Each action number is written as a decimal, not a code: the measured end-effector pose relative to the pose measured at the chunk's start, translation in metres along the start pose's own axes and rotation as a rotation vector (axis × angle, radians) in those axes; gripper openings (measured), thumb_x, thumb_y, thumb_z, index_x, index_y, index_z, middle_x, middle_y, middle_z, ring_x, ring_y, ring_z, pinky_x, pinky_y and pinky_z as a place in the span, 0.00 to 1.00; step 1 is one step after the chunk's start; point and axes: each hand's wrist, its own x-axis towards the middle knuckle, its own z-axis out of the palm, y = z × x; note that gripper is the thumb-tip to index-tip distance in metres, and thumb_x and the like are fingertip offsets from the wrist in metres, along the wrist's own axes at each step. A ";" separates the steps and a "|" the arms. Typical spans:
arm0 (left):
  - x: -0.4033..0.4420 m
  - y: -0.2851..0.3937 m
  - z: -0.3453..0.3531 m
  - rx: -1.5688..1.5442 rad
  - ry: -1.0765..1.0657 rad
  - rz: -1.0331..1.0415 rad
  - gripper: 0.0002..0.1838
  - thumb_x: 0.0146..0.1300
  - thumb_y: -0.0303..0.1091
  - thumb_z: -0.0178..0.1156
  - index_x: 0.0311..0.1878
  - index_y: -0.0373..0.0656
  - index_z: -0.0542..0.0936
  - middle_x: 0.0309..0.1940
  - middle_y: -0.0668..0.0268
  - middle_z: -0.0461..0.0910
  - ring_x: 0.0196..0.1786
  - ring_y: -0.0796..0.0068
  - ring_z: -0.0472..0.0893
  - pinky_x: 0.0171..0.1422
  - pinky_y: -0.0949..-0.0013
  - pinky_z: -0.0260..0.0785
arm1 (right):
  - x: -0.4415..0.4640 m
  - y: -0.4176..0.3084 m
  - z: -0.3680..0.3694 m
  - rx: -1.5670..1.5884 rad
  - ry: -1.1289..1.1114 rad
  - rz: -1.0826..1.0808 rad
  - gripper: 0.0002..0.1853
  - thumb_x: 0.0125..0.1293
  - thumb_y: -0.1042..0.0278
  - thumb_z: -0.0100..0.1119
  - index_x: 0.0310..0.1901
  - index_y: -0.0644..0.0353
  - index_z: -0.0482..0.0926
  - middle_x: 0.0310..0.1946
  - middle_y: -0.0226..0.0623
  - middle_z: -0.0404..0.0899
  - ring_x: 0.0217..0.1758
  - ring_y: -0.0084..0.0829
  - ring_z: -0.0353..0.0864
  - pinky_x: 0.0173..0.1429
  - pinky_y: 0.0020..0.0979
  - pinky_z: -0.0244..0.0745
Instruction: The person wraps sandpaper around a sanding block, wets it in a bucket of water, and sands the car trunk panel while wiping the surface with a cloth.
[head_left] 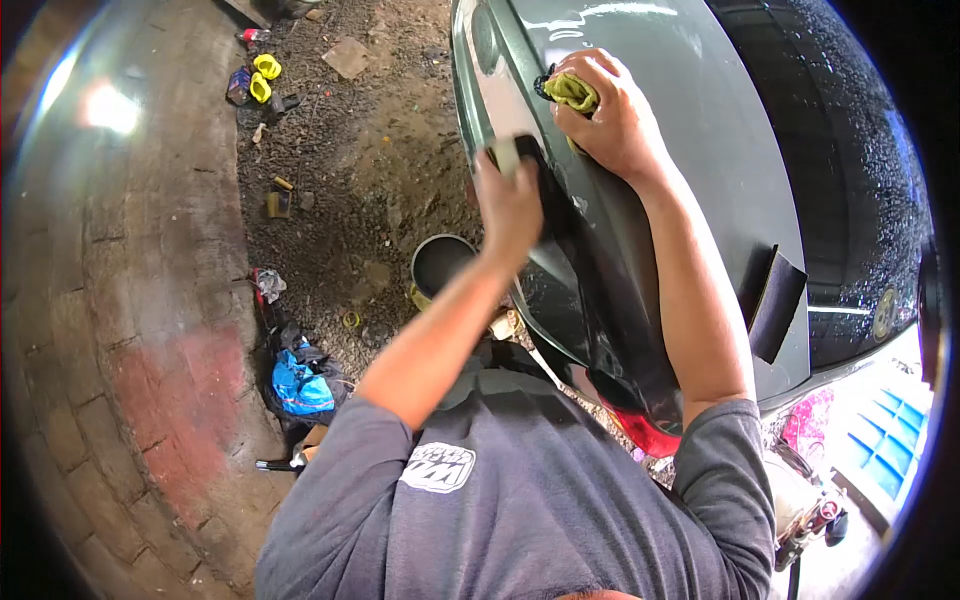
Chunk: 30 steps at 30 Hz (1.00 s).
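My left hand [510, 210], slightly blurred, is closed around a pale sanding block [506, 155] with a black edge. It is at the side of a dark green car [690, 110], just below a pale bare patch [505, 100] on the bodywork. My right hand [618, 120] grips a crumpled yellow-green cloth [572, 92] against the car's upper panel, and part of the cloth is hidden by the fingers. A folded black sheet [780, 305], like sandpaper, lies on the panel to the right of my right forearm.
A round bucket [441, 266] with dark contents stands on the dirt beside the car. Yellow objects [264, 78], a blue bag [300, 382] and litter lie along a brick walkway [150, 280] at left. The wet rear window [850, 160] and a red tail light [645, 432] are at right.
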 end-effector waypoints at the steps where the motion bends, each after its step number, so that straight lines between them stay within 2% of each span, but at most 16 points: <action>1: 0.022 0.010 -0.002 -0.018 -0.010 -0.045 0.24 0.68 0.31 0.60 0.62 0.33 0.65 0.46 0.45 0.77 0.48 0.51 0.80 0.57 0.51 0.73 | 0.000 -0.001 0.000 -0.003 0.000 -0.006 0.17 0.55 0.64 0.64 0.46 0.58 0.80 0.48 0.39 0.79 0.55 0.47 0.77 0.60 0.43 0.76; 2: 0.036 0.046 -0.010 -0.117 -0.095 -0.261 0.23 0.68 0.32 0.60 0.61 0.33 0.66 0.44 0.46 0.78 0.45 0.52 0.80 0.53 0.49 0.74 | -0.001 -0.001 -0.001 -0.006 0.002 -0.013 0.17 0.55 0.64 0.64 0.46 0.58 0.80 0.48 0.40 0.79 0.55 0.47 0.77 0.60 0.43 0.76; 5: 0.033 0.015 -0.006 0.058 -0.067 -0.010 0.26 0.71 0.33 0.57 0.66 0.32 0.62 0.51 0.43 0.75 0.54 0.51 0.79 0.60 0.51 0.71 | 0.000 0.002 0.003 0.009 0.027 -0.003 0.17 0.54 0.63 0.64 0.45 0.59 0.80 0.47 0.41 0.78 0.54 0.47 0.77 0.60 0.43 0.76; 7: -0.034 0.003 -0.001 0.071 -0.016 0.072 0.29 0.71 0.30 0.56 0.69 0.28 0.59 0.56 0.41 0.72 0.60 0.53 0.75 0.64 0.56 0.67 | 0.003 0.002 0.000 -0.025 0.007 0.004 0.16 0.55 0.66 0.64 0.46 0.59 0.81 0.48 0.39 0.80 0.56 0.44 0.79 0.62 0.41 0.75; 9: -0.053 -0.006 -0.001 -0.086 -0.039 0.024 0.28 0.70 0.29 0.58 0.67 0.28 0.61 0.51 0.45 0.74 0.53 0.56 0.77 0.59 0.59 0.70 | -0.004 -0.004 -0.002 -0.021 -0.025 0.022 0.15 0.56 0.67 0.64 0.46 0.59 0.81 0.49 0.37 0.82 0.57 0.42 0.80 0.63 0.39 0.75; 12: 0.019 -0.011 -0.005 -0.030 -0.029 -0.074 0.27 0.69 0.30 0.60 0.65 0.31 0.62 0.42 0.51 0.78 0.39 0.60 0.81 0.43 0.59 0.77 | 0.002 -0.011 -0.008 0.008 -0.027 0.017 0.16 0.56 0.68 0.64 0.47 0.59 0.81 0.50 0.37 0.82 0.57 0.41 0.80 0.63 0.38 0.75; 13: 0.040 0.013 -0.010 -0.078 -0.071 -0.163 0.28 0.68 0.31 0.61 0.65 0.31 0.62 0.39 0.53 0.78 0.31 0.62 0.81 0.27 0.59 0.74 | 0.001 -0.011 -0.008 0.012 -0.032 0.027 0.16 0.56 0.68 0.64 0.48 0.59 0.82 0.51 0.37 0.82 0.57 0.41 0.80 0.63 0.38 0.75; 14: 0.060 0.004 -0.007 -0.119 -0.032 -0.137 0.28 0.68 0.31 0.62 0.66 0.31 0.62 0.40 0.52 0.78 0.28 0.62 0.81 0.19 0.62 0.70 | 0.001 -0.013 -0.007 0.019 -0.038 0.036 0.17 0.56 0.68 0.63 0.48 0.59 0.82 0.51 0.37 0.82 0.57 0.41 0.80 0.63 0.38 0.75; 16: 0.035 0.023 -0.010 0.052 -0.012 -0.090 0.28 0.68 0.31 0.62 0.66 0.31 0.62 0.43 0.49 0.78 0.36 0.57 0.82 0.33 0.58 0.78 | 0.003 -0.019 -0.009 0.096 -0.009 0.064 0.17 0.55 0.71 0.61 0.49 0.60 0.81 0.50 0.37 0.82 0.55 0.39 0.81 0.63 0.36 0.75; 17: 0.016 -0.001 -0.005 0.076 0.012 0.012 0.28 0.69 0.31 0.62 0.66 0.32 0.62 0.45 0.47 0.78 0.41 0.54 0.82 0.42 0.56 0.77 | 0.005 -0.021 -0.009 0.130 -0.006 0.082 0.17 0.55 0.71 0.60 0.48 0.60 0.81 0.50 0.37 0.82 0.54 0.39 0.82 0.62 0.35 0.75; 20: -0.042 -0.030 0.000 0.023 0.010 0.121 0.27 0.69 0.31 0.60 0.65 0.32 0.62 0.46 0.48 0.76 0.44 0.56 0.77 0.49 0.57 0.68 | 0.004 -0.023 -0.012 0.180 -0.082 0.108 0.16 0.54 0.73 0.58 0.47 0.61 0.81 0.47 0.38 0.82 0.51 0.37 0.81 0.61 0.34 0.75; 21: -0.035 -0.034 0.001 0.007 0.010 0.098 0.26 0.70 0.31 0.60 0.65 0.33 0.61 0.41 0.53 0.76 0.35 0.64 0.77 0.35 0.62 0.68 | 0.004 -0.023 -0.014 0.183 -0.121 0.106 0.16 0.54 0.74 0.57 0.46 0.61 0.81 0.46 0.39 0.82 0.50 0.37 0.81 0.60 0.33 0.75; 24: 0.028 -0.014 -0.004 -0.053 -0.017 0.001 0.22 0.69 0.29 0.60 0.60 0.36 0.63 0.33 0.60 0.76 0.21 0.73 0.75 0.17 0.67 0.66 | 0.003 -0.025 -0.015 0.178 -0.146 0.110 0.15 0.53 0.74 0.56 0.44 0.62 0.80 0.43 0.39 0.81 0.48 0.37 0.80 0.59 0.33 0.75; 26: 0.045 0.012 -0.008 -0.195 -0.073 -0.198 0.25 0.68 0.32 0.60 0.61 0.30 0.62 0.41 0.45 0.78 0.41 0.54 0.81 0.42 0.57 0.75 | 0.002 -0.028 -0.015 0.158 -0.115 0.106 0.14 0.54 0.74 0.56 0.43 0.63 0.79 0.43 0.39 0.81 0.47 0.38 0.80 0.59 0.33 0.75; 28: 0.025 -0.009 -0.005 -0.008 -0.037 -0.034 0.25 0.69 0.31 0.59 0.62 0.29 0.62 0.42 0.43 0.78 0.46 0.49 0.81 0.50 0.51 0.74 | 0.005 -0.028 -0.013 0.170 -0.100 0.105 0.13 0.54 0.74 0.56 0.43 0.63 0.79 0.42 0.40 0.80 0.47 0.38 0.80 0.59 0.34 0.75; 30: -0.035 -0.021 0.002 0.154 0.086 0.311 0.24 0.69 0.29 0.59 0.63 0.31 0.63 0.45 0.42 0.77 0.49 0.47 0.80 0.55 0.50 0.71 | 0.004 -0.025 -0.011 0.212 -0.101 0.124 0.14 0.54 0.73 0.57 0.43 0.63 0.78 0.42 0.41 0.80 0.47 0.39 0.80 0.59 0.34 0.75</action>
